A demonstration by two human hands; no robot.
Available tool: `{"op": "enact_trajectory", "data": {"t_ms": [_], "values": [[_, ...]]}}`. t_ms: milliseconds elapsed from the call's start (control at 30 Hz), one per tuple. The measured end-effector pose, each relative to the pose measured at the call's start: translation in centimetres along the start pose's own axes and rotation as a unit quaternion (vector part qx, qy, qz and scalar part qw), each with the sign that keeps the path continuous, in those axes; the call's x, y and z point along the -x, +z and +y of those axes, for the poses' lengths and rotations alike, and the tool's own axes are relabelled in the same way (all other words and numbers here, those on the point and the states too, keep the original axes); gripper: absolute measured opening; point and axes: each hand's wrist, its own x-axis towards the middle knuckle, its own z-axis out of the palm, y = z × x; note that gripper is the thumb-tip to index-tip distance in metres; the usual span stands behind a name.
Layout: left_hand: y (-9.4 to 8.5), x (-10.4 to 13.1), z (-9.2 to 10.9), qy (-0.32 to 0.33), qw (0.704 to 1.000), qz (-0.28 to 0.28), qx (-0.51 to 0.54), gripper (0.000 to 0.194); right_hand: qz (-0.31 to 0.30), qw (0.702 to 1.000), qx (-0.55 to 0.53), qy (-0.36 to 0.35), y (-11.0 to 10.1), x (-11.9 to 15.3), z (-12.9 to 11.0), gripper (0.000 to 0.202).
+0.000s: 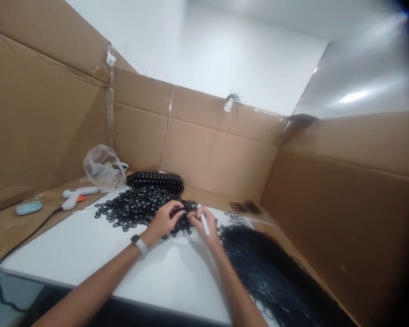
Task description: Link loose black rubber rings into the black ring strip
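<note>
My left hand (167, 217), a watch on its wrist, is at the right edge of a heap of small black rings (132, 206). Its thumb and fingers curl in a pinch, but what they grip is too small to make out. Close beside it, my right hand (203, 225) is closed with a white pen-like stick (204, 222) held in it, pointing back toward me. Its fingertips meet near the left hand's, among black rings. Behind the heap lies a black roll with white dots (157, 180).
A white board (85, 247) covers the table. At left are a glue gun (75, 197) with a cord, a light-blue case (29, 207) and a plastic bag (104, 168). A large black ring mesh (269, 268) spreads at right. Cardboard walls (218, 145) surround the table.
</note>
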Motion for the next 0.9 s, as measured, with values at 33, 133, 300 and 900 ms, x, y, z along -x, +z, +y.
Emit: {"op": "enact_trajectory", "data": {"t_ms": [33, 133, 300, 900], "values": [[0.0, 0.0, 0.0, 0.003, 1.000, 0.002, -0.003, 0.021, 0.006, 1.000, -0.009, 0.006, 0.2, 0.1, 0.0, 0.036], [0.0, 0.0, 0.0, 0.015, 1.000, -0.001, -0.011, 0.022, 0.038, 0.999, -0.018, 0.013, 0.7, 0.3, -0.3, 0.037], [0.3, 0.2, 0.0, 0.029, 0.999, -0.014, -0.026, 0.025, 0.081, 0.996, -0.030, 0.009, 1.4, 0.6, -0.7, 0.038], [0.3, -0.1, -0.4, -0.073, 0.994, 0.014, -0.076, 0.026, 0.086, 0.996, 0.013, 0.006, 3.0, 1.0, -1.0, 0.030]]}}
